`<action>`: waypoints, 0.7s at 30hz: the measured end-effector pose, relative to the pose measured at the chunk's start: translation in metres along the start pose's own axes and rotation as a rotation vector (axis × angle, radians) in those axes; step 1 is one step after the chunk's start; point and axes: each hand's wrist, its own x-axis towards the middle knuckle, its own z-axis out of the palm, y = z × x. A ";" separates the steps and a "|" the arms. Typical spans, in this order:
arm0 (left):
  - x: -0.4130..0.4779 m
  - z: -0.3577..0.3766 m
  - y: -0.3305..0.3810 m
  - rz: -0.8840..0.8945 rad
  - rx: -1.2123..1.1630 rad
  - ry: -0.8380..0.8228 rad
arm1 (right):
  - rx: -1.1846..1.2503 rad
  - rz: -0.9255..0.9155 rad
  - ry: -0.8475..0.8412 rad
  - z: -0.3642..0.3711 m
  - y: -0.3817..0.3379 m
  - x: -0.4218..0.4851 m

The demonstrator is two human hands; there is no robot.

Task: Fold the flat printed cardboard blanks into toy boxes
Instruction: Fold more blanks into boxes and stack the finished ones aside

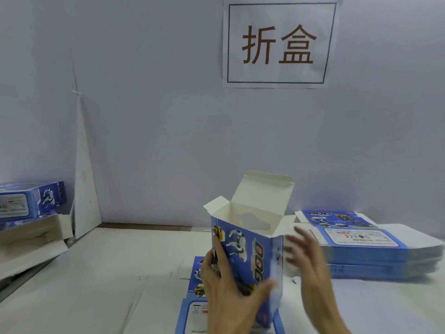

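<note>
The half-folded box (243, 247) stands upright on the table (96, 273), blue printed front facing the camera, its top open and the white lid flap (262, 194) standing up at the back. The left hand (228, 292) has its grip closed on the box, fingers round the left edge and thumb across the front. The right hand (305, 259), blurred, is just beside the box's right wall with its grip open and fingers spread; whether it touches is unclear. A flat blank (192, 307) lies under the box. A stack of blanks (366, 239) sits to the box's right, a finished box (31, 201) well to its left, and a paper sign (279, 43) hangs on the wall above it.
</note>
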 end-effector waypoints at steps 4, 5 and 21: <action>0.007 0.001 -0.004 -0.093 -0.073 -0.015 | -0.089 0.161 -0.241 0.010 0.032 -0.023; 0.011 -0.002 -0.007 -0.124 -0.091 -0.048 | -0.105 0.188 -0.234 0.010 0.037 -0.023; 0.022 -0.017 -0.028 -0.174 -0.232 -0.236 | 0.029 0.288 -0.345 0.001 0.044 -0.024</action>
